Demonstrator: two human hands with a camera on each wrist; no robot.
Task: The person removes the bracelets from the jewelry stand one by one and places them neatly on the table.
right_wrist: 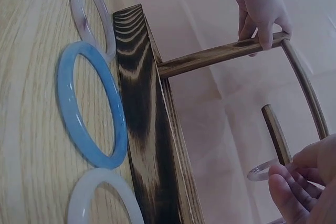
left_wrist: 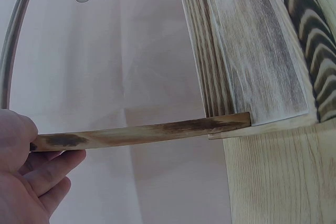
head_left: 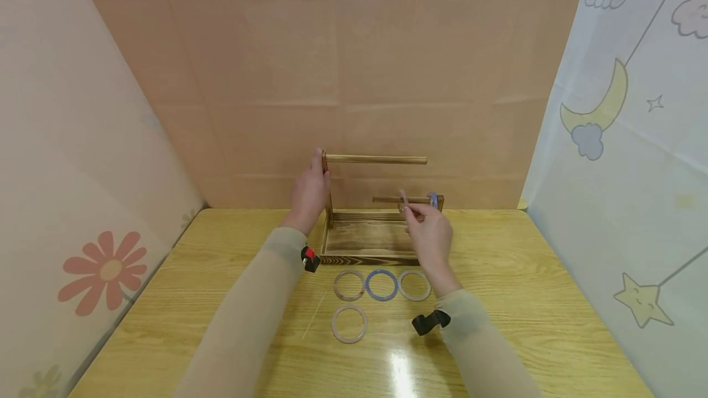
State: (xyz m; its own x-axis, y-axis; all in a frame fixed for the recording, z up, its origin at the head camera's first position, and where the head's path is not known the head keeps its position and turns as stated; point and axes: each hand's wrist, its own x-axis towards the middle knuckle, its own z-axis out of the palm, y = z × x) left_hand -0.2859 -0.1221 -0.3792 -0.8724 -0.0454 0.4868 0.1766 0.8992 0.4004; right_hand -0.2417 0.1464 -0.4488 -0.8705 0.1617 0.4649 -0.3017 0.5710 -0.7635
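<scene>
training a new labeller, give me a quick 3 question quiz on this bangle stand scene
1. True or false: the left hand grips the tall post of the stand.
2. How many bangles lie on the table in front of the stand? A) two B) four C) six
3. Fill in: the right hand holds a clear bangle at the tip of the ____ rod.

Key: 1 true; 2 B; 3 lower
</scene>
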